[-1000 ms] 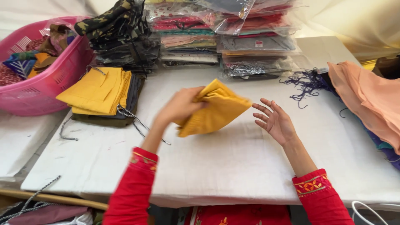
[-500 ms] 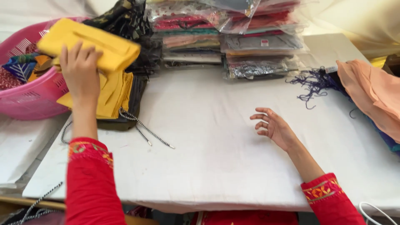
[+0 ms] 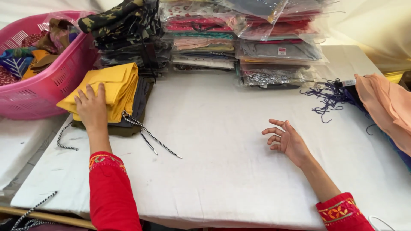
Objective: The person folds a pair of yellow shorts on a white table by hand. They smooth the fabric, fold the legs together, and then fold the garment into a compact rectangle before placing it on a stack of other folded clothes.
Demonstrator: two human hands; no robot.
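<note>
My left hand (image 3: 91, 108) lies flat, palm down, on the near edge of a stack of folded yellow cloths (image 3: 112, 87) at the table's left. That stack sits on darker folded garments (image 3: 138, 102) with black-and-white drawstrings (image 3: 150, 140) trailing onto the white table cover (image 3: 222, 162). My right hand (image 3: 287, 141) rests on the table cover to the right of centre, fingers loosely curled and apart, holding nothing. Both arms wear red sleeves with embroidered cuffs.
A pink plastic basket (image 3: 47, 87) of mixed cloth stands at the far left. Piles of clothes in clear plastic bags (image 3: 239, 38) line the back, with a camouflage bundle (image 3: 124, 25) beside them. Peach fabric (image 3: 385, 111) and purple fringe (image 3: 329, 96) lie at the right edge.
My left hand carried the folded yellow cloth from the table's middle to the left and laid it on the yellow stack. The right hand stayed on the table.
</note>
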